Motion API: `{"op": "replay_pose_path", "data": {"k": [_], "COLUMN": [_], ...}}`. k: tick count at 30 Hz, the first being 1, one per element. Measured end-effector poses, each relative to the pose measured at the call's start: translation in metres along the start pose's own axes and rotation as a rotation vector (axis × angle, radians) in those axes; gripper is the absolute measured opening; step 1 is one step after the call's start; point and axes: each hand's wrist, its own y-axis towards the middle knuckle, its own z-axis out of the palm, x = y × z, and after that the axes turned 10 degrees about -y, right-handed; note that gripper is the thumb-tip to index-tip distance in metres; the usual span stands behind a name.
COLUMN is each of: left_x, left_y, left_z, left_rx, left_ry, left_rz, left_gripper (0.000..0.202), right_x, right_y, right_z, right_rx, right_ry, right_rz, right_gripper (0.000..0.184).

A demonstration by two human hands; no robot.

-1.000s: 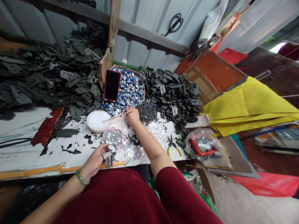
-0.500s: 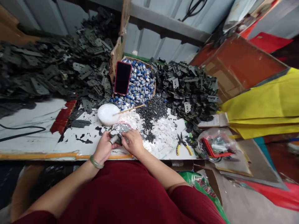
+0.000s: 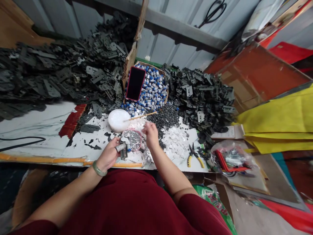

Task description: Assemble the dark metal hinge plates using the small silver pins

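My left hand (image 3: pixel 109 156) is closed around a small grey metal part (image 3: pixel 122 149) near the table's front edge, beside a pink dish of shiny metal pieces (image 3: pixel 132 139). My right hand (image 3: pixel 150 133) hovers just right of that dish, over small white discs (image 3: pixel 174 142) and dark grains (image 3: pixel 165 117), fingers curled; whether it holds anything is unclear. A white bowl (image 3: pixel 118 119) with a thin wooden stick (image 3: pixel 140 116) across its rim sits just beyond.
A phone (image 3: pixel 135 83) leans on a box of blue-and-silver cylinders (image 3: pixel 151 91). Heaps of dark metal brackets (image 3: pixel 61 75) lie left, and more brackets (image 3: pixel 202 94) right. Pliers (image 3: pixel 194 154), a bag of parts (image 3: pixel 230 158), yellow sheets (image 3: pixel 278 120) and hanging scissors (image 3: pixel 212 11) stand right.
A second ago my right hand held the stick at the bowl; it left the stick, came to my left hand, and has now moved up-right off it toward the discs.
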Motion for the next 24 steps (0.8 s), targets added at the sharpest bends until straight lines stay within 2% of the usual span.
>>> {"op": "replay_pose_path", "data": {"k": [1,2,3,6,8,9,12,15,20,22,24], "left_x": [0.000,-0.001,-0.001,-0.004,-0.008,-0.010,-0.020,-0.031,-0.046,-0.047,-0.045], "left_y": [-0.001,-0.002,-0.003,-0.002,0.001,0.004,0.010,0.009,-0.006,-0.013,-0.017], "left_z": [-0.002,-0.004,-0.005,-0.012,-0.016,-0.018,-0.021,-0.021,-0.026,-0.030,-0.034], "left_rx": [0.015,0.021,0.020,-0.018,-0.052,-0.067,-0.077,-0.013,0.227,0.283,0.305], "left_ry": [0.000,0.002,0.006,0.011,0.009,0.003,-0.023,-0.020,0.119,0.167,0.196], "left_rz": [-0.012,-0.019,-0.024,-0.014,0.012,0.030,0.081,0.089,-0.128,-0.212,-0.284], "left_gripper": [0.034,0.034,0.033,0.034,0.035,0.035,0.034,0.033,0.029,0.028,0.028], "right_x": [0.005,0.012,0.019,0.039,0.049,0.051,0.051,0.047,0.047,0.047,0.044], "right_y": [0.017,0.032,0.044,0.058,0.053,0.050,0.040,0.034,0.034,0.039,0.046], "right_z": [-0.001,-0.003,-0.004,-0.009,-0.012,-0.013,-0.018,-0.022,-0.031,-0.030,-0.024], "right_rx": [-0.072,-0.085,-0.076,-0.004,-0.003,-0.016,-0.015,0.087,0.308,0.292,0.162], "right_ry": [0.064,0.088,0.078,-0.057,-0.126,-0.129,-0.020,0.087,0.077,0.050,-0.017], "right_rz": [0.080,0.126,0.112,-0.148,-0.312,-0.344,-0.291,-0.211,-0.165,-0.126,-0.053], "right_gripper": [0.035,0.037,0.037,0.034,0.031,0.030,0.029,0.029,0.033,0.033,0.031]}}
